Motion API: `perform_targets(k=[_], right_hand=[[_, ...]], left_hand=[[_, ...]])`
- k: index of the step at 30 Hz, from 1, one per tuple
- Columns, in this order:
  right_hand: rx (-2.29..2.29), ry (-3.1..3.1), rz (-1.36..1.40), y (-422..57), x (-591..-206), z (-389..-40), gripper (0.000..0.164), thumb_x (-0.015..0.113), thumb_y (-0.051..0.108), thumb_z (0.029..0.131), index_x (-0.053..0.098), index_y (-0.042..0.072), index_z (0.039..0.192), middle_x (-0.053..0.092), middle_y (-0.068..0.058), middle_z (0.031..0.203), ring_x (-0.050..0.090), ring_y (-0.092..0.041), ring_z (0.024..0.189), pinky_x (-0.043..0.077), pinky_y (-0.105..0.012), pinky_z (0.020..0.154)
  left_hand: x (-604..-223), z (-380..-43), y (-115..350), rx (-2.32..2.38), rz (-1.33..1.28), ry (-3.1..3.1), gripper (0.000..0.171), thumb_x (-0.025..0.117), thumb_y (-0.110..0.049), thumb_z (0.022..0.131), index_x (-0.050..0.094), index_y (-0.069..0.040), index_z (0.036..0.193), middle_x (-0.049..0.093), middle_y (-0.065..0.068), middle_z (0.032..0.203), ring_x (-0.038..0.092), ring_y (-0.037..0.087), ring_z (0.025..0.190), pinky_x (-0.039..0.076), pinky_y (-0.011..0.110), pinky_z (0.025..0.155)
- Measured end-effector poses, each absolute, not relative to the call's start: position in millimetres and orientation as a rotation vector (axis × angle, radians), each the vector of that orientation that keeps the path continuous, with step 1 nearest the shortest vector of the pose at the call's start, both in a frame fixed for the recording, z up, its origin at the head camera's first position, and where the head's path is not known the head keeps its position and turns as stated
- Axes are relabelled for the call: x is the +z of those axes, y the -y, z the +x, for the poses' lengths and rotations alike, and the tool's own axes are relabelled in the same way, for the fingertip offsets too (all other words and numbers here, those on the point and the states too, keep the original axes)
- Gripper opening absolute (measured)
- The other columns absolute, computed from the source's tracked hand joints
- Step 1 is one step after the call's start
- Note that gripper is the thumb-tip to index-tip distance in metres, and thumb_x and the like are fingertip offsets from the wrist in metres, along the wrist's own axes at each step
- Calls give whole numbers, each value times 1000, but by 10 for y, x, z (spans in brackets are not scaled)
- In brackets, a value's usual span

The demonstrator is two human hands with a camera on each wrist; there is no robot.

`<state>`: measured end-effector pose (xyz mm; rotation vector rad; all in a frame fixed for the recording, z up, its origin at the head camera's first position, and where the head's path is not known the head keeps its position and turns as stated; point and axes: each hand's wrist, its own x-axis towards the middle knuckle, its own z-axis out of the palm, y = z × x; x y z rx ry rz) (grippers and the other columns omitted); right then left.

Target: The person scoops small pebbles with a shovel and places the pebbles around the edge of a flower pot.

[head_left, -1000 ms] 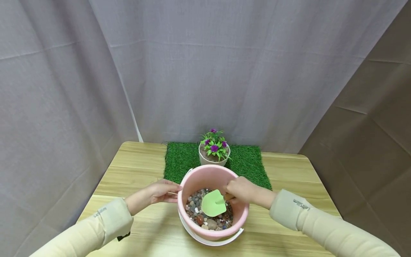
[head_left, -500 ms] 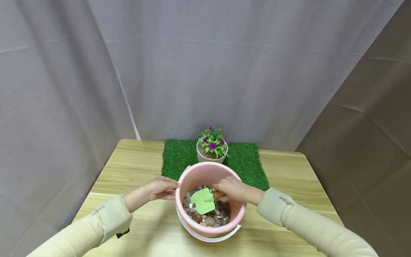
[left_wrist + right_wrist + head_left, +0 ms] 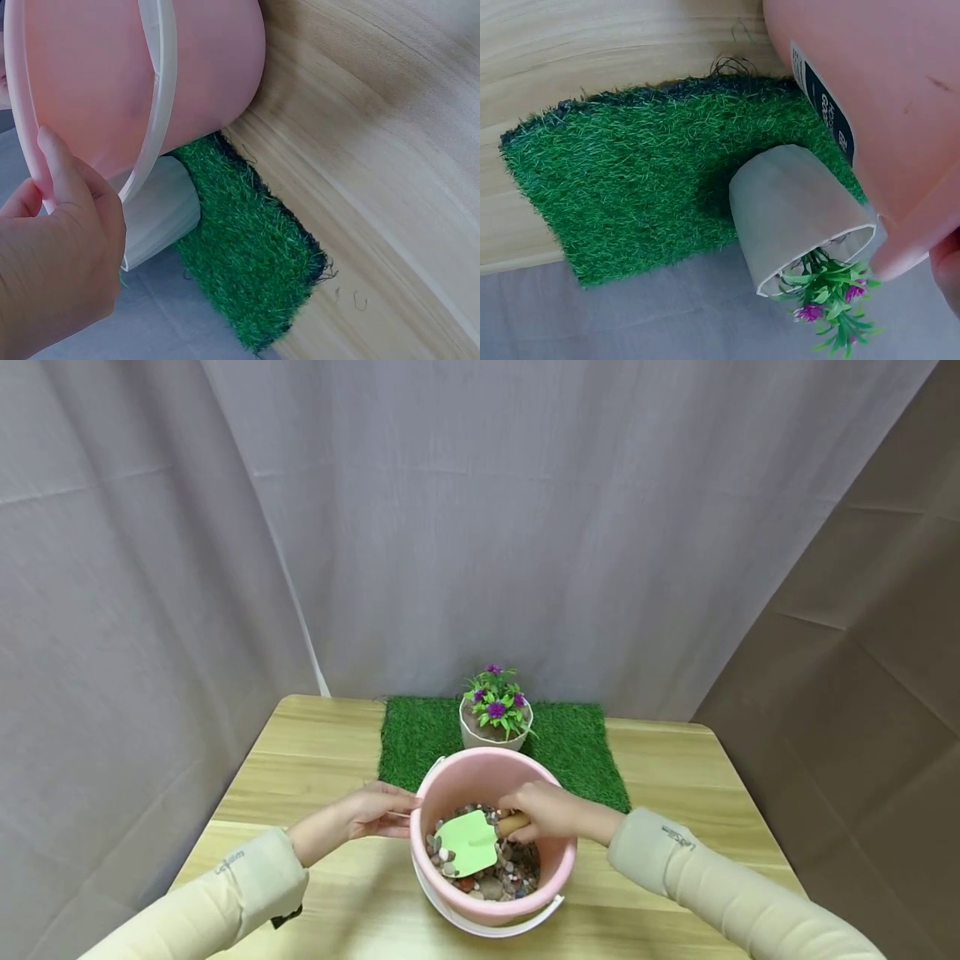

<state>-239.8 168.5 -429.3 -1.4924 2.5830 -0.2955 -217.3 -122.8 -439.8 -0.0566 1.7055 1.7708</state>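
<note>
Gray cloth hangs behind a light wood surface. A green grass mat lies at the far side, and a white pot with purple flowers stands on it, just behind a pink bucket. The left hand pinches the bucket's rim, probably so the bucket does not slide or tip. The right hand reaches inside and holds the wooden handle of a green shovel. The shovel is in the bucket, tilted, with its tip by some pebbles. Holding the handle likely makes it easy to push the shovel. The bucket's white bail hangs down, maybe to keep the top open. Both cuffs have small writing, maybe "LeSiim". A dark label on the bucket has white letters, too sideways and blurry to read surely.
</note>
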Motion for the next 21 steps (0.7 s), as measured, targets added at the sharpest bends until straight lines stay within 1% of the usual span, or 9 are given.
perform_targets(k=[5,10,16,21], right_hand=[[-344,-2524,-1459,-1710,-4231,-2413,19,76,17,76,58,13,82,52,10,67,42,3,60,47,-10,57],[-364,-2511,-1433,-1780,-4203,-2395,20,76,17,75,56,14,79,49,11,65,39,4,58,44,-9,54],[-449,-2507,-1369,-1856,-4192,-2379,16,75,15,76,61,13,84,52,11,65,40,5,58,47,-9,54],[-542,-2506,-1325,-1885,-4127,-2395,16,74,15,77,59,14,80,46,11,63,37,4,57,44,-11,50]], left_hand=[[-4411,-2180,1236,1775,-61,-1693,43,52,-7,94,43,18,127,67,4,81,67,9,73,62,24,78],[-4441,-2181,1227,1773,-74,-1685,43,53,-7,94,43,18,127,67,4,80,67,10,74,62,23,78],[-4424,-2174,1233,1775,-71,-1688,42,53,-6,94,43,18,127,66,3,79,66,8,71,62,23,76],[-4396,-2178,1234,1775,-63,-1699,42,54,-7,93,44,18,126,66,4,81,66,9,72,62,24,77]])
